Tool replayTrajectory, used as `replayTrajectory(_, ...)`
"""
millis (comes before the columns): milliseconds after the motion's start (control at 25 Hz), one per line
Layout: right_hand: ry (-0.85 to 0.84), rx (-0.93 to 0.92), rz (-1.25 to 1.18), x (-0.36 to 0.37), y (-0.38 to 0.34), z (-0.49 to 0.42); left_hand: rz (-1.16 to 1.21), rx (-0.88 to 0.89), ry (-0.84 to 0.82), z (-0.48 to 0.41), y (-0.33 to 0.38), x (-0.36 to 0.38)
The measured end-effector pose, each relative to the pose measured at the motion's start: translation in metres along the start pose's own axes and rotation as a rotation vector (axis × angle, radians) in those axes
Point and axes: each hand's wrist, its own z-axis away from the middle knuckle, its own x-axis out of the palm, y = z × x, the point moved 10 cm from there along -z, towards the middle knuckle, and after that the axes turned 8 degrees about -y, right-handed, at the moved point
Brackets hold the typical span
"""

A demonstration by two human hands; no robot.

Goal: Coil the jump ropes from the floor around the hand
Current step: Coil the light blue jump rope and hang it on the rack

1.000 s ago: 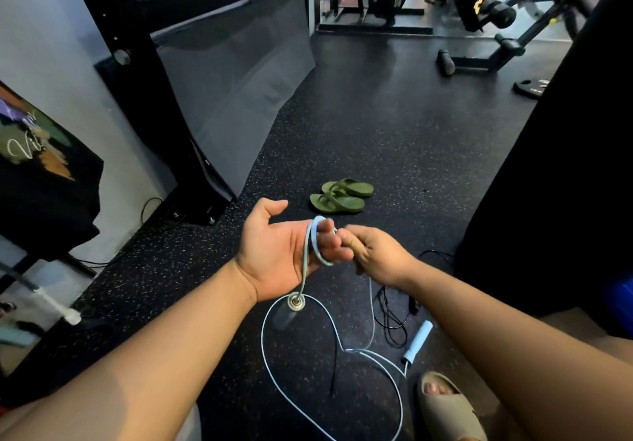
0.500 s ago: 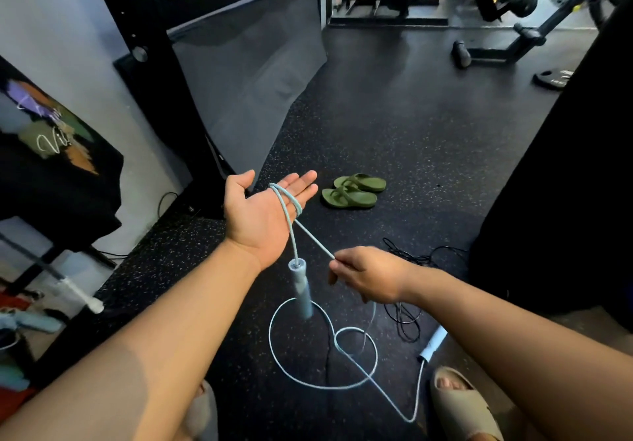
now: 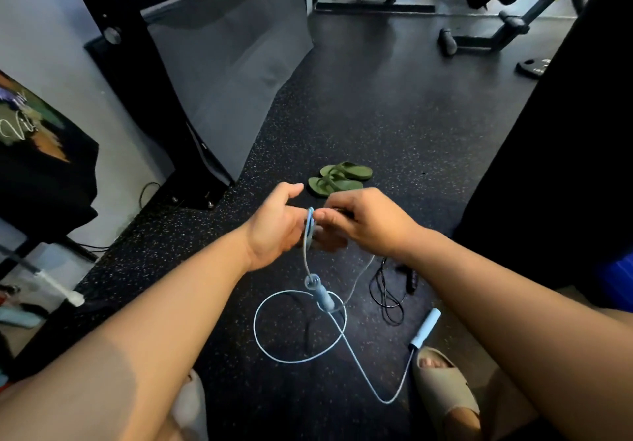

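Head view shows your left hand (image 3: pixel 274 224) held out, thumb spread, with a few wraps of the pale blue jump rope (image 3: pixel 309 231) round its fingers. Your right hand (image 3: pixel 370 224) mostly hides them, so I cannot tell whether they curl, and your right fingers pinch the cord beside those wraps. One handle (image 3: pixel 320 295) dangles below and the rest loops across the floor (image 3: pixel 376 115) toward its near edge; the cord looks light, thin, springy and slick, so pinch close to the coil
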Motion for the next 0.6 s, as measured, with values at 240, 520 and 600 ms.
replayTrajectory(240, 0.034, 0.085, -0.264, 0.001, 0.032, 0.004, 0.049, -0.082, -0.189, 0.008, -0.001, 0.029)
replayTrajectory(520, -0.041, 0.277, -0.341, 0.040, 0.068, 0.010, 0.369, 0.127, -0.103, 0.018, 0.020, 0.017)
replayTrajectory(600, -0.128, 0.326, -0.350, 0.056, 0.069, 0.012, 0.533, 0.244, -0.081, 0.023, 0.030, 0.006)
